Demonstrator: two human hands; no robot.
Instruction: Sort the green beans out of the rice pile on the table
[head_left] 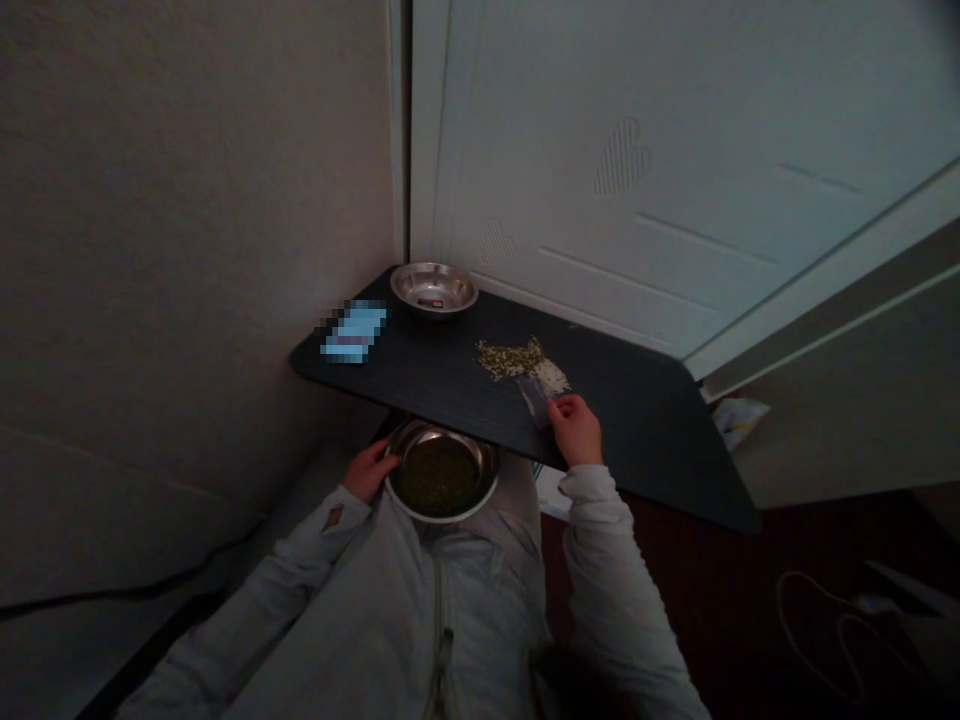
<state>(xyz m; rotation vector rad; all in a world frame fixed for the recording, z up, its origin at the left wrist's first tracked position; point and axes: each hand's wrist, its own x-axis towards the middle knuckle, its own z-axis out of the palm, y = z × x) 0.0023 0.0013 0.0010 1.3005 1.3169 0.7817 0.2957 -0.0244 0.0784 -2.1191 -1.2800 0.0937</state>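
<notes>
My left hand (367,471) grips the rim of a metal bowl (480,495) on my lap, just below the table's near edge. Small greenish grains or beans (439,475) fill the bottom of that bowl. Over the table, my right hand (576,430) pinches the edge of a small clear plastic bag (535,400). Against the bag's far end lie a heap of green grains or beans (510,358) and a smaller heap of white grains (553,376). Whether anything is still inside the bag I cannot tell.
On the dark table (637,430), a second metal bowl (435,290) with a small label inside stands at the back left. A blurred-out phone-like screen (354,332) lies near the left end. A white door (562,150) with heart patterns borders the far edge; a white cable (817,620) lies at lower right.
</notes>
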